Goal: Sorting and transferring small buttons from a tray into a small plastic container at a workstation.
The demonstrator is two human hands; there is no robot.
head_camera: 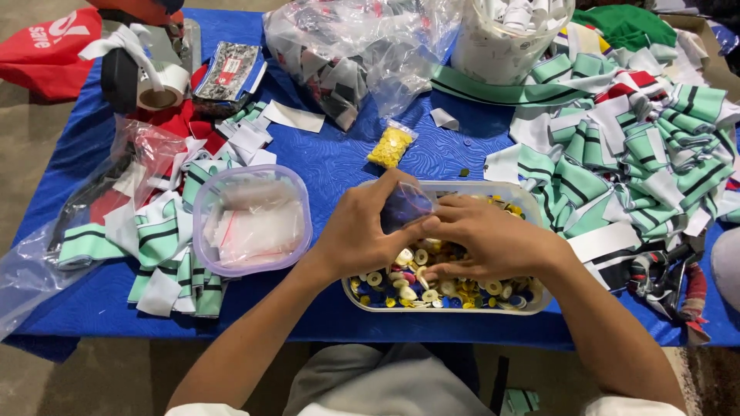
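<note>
Where the blue table [339,166] reaches its far edge, a big clear sack [354,46] of striped cloth pieces slumps at 12 o'clock, with a white tub [505,42] of rolled white strips just to its right. A flat packet [230,71] with a speckled grey face and a small red-and-white label lies at 11 o'clock, beside a tape roll [160,86]. A red bag [50,46] with white lettering sits off the table at 10 o'clock. A small clear bag of yellow buttons [391,146] lies just past the tray, at 12 o'clock from the hands. Green, white and black striped collars [647,146] heap up from 1 to 3 o'clock, and more lie at 9 o'clock.

Both forearms come in from 6 o'clock and meet over the tray [447,300]. The left hand [358,231] curls its fingers closed around a small clear bag [405,206], pinching it at the top, over the tray's far left part. The right hand [486,239] lies palm down over the buttons [408,289], thumb and forefinger narrowed at the bag's mouth; whether they grip a button cannot be told.

The tray is a clear oblong box holding mixed white, yellow and blue buttons. At 9 o'clock from it stands a rounded clear box [250,219] with a purple rim, holding empty little clear bags.
</note>
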